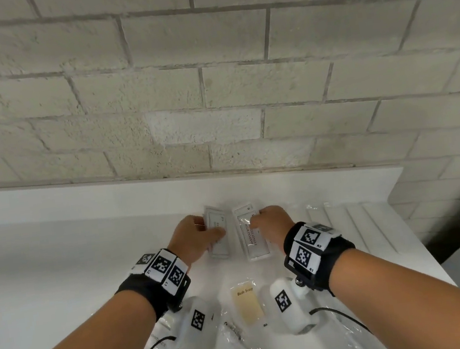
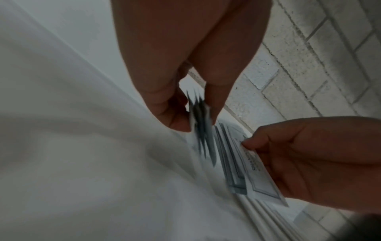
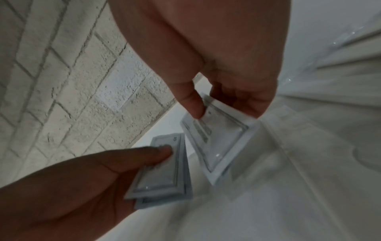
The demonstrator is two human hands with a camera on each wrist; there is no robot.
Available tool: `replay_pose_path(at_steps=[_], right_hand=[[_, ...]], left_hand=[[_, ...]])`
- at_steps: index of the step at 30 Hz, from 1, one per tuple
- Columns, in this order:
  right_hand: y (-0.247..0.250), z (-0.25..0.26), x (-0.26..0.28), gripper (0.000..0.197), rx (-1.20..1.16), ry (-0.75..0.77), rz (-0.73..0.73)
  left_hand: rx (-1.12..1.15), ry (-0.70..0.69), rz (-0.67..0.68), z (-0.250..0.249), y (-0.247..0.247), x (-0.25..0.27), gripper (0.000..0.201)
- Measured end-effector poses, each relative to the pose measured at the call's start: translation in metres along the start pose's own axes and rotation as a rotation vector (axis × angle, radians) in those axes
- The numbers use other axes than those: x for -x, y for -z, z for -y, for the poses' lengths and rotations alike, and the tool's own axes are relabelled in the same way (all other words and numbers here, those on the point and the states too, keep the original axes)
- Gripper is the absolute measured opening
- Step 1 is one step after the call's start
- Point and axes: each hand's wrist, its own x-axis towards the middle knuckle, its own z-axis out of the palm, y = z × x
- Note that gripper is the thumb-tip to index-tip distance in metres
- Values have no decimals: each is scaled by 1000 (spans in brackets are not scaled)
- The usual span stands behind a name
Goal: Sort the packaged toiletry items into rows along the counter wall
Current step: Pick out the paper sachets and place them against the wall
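Note:
My left hand [image 1: 209, 227] pinches a small stack of white sachets [image 1: 217, 239] low over the white counter [image 1: 59, 253], close to the brick wall. My right hand [image 1: 254, 220] pinches a single white sachet printed "Shampoo with Conditioner" [image 1: 255, 238] just to the right of that stack. In the left wrist view the left hand [image 2: 198, 122] grips its blurred sachets [image 2: 203, 140] between thumb and fingers. In the right wrist view the right hand [image 3: 222, 112] holds its sachet [image 3: 222, 143] by one end, beside the left hand's stack [image 3: 163, 171].
A yellow "Bath Soap" packet [image 1: 247, 305] lies on the counter between my wrists. Clear-wrapped items [image 1: 238, 347] lie nearer to me. Several long white wrapped items [image 1: 354, 225] lie side by side at the right. The counter ends at the right edge [image 1: 422, 237].

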Motion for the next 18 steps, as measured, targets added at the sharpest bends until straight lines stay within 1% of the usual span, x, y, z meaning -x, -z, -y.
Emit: replay_pose_path(at_steps=[1,2,3,6,8,10,12,14,16,17,18], right_hand=[[-1,2,-4,9,51,-8,1],[-2,4,-9,5,86,-16,-4],[-4,7,-13,5,106,-33,3],[-7,9,-31,28,104,-69,-2],[-6,10,-39,35,122,-54,-23],[-4,10,-47,38,172,-20,-78],[-2,9,-56,34,274,-7,-102],[-4,9,-59,20,418,-29,-55],[-7,4,-63,34,549,-63,-70],[-7,3,-65,38,610,-50,-90],[-8,2,-67,37,634,-20,-113]], left_hand=[[-72,-13,-15,1,2,-3,28],[-114,-9,-45,3,3,-6,33],[-128,-9,-70,3,3,-9,38],[-142,2,-94,1,3,-22,42],[-198,-5,-93,-2,3,-30,38],[-341,-19,-102,-4,3,-37,32],[-499,-16,-106,-4,4,-40,35],[-584,5,-118,-2,6,-43,45],[-629,7,-127,-1,6,-44,48],[-639,8,-130,-1,6,-44,51],[-633,11,-131,-1,5,-44,56]])
